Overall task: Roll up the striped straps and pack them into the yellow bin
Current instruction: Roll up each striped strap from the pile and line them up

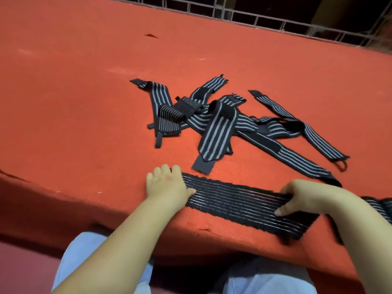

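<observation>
A black strap with thin grey stripes (237, 202) lies stretched flat along the near edge of the red table (84, 92). My left hand (167, 183) presses on its left end with straight fingers. My right hand (303, 198) grips the strap near its right end, fingers curled over the far edge and thumb on top. Past that hand the strap continues off to the right. A loose pile of several more striped straps (214, 122) lies tangled in the middle of the table, beyond my hands. The yellow bin is not in view.
The table's front edge runs just under the stretched strap; my knees in light blue trousers (84, 257) are below it. A white wire grid (275, 24) stands along the table's far edge, dark behind it.
</observation>
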